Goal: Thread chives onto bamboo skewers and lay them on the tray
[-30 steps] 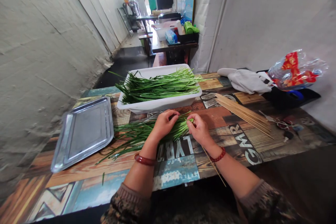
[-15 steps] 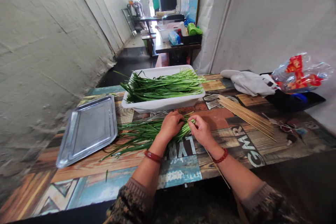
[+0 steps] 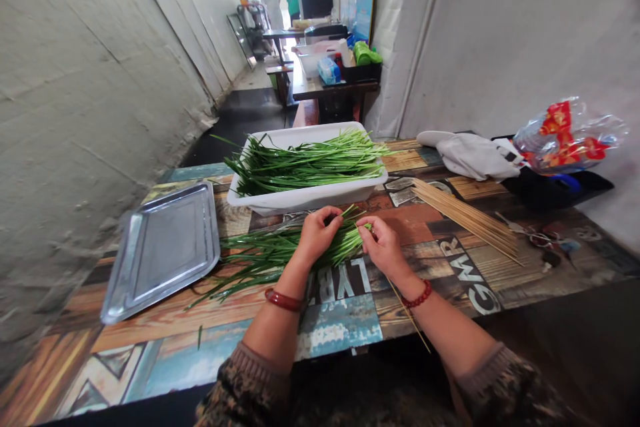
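A loose bunch of green garlic chives (image 3: pixel 265 250) lies on the table, its pale stem ends pointing right. My left hand (image 3: pixel 317 233) is closed over the stem part, thumb and fingers pinching a few chives whose ends stick out past the fingertips. Close to its right, my right hand (image 3: pixel 383 247) pinches at the stem ends. A thin bamboo skewer (image 3: pixel 409 313) runs out from under my right palm toward the table's front edge. The skewer's tip is hidden by my fingers, so I cannot tell whether it pierces a stem.
Behind my hands stands a white plastic tub (image 3: pixel 310 200) full of chives. A metal tray (image 3: pixel 165 250) lies at left. Several bamboo skewers (image 3: pixel 465 220) are spread at right, near a white cap (image 3: pixel 470 155), a clear-and-red plastic bag (image 3: pixel 565 137) and keys (image 3: pixel 550 257). Two people stand far back.
My left hand has lifted slightly and turned, with stem ends now showing past its fingertips. My right hand stays at the stem ends with the skewer. The view has shifted a little.
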Demonstrator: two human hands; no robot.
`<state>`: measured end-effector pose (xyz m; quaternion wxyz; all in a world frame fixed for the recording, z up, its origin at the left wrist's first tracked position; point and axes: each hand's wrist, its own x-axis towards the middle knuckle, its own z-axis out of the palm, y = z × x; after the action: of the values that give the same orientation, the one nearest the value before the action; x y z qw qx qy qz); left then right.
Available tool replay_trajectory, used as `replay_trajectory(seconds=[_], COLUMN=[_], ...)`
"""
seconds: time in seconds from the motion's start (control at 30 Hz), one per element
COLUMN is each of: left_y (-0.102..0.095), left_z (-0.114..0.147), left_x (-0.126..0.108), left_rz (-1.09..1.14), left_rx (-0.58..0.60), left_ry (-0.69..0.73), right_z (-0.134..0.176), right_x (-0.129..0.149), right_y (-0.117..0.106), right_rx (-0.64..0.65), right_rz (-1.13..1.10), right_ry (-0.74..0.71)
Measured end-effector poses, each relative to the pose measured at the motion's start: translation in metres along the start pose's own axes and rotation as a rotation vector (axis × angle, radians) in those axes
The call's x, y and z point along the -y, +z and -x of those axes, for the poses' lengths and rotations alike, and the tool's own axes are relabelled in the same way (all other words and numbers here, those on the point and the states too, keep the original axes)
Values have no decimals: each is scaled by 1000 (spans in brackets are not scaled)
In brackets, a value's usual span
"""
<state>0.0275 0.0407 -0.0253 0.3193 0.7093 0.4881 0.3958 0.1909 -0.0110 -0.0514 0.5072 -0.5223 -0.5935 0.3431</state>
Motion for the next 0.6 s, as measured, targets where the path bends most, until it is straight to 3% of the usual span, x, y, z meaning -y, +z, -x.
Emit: replay_trajectory(seconds=[0.17,0.4,0.6], left_y=[2,1,3], left_z=[1,1,3], left_x=[-2,-4,-6], left_rz=[5,-104,-101], left_rx=[-1,-21,-5], left_ry=[-2,142,129], right_z=[-1,-1,-1], right_x=[-1,0,-1], right_y=[0,0,0], right_rx=[-7,-8,-4], right_rz=[-26,-52,-54], right_ry=[-16,-25,-15])
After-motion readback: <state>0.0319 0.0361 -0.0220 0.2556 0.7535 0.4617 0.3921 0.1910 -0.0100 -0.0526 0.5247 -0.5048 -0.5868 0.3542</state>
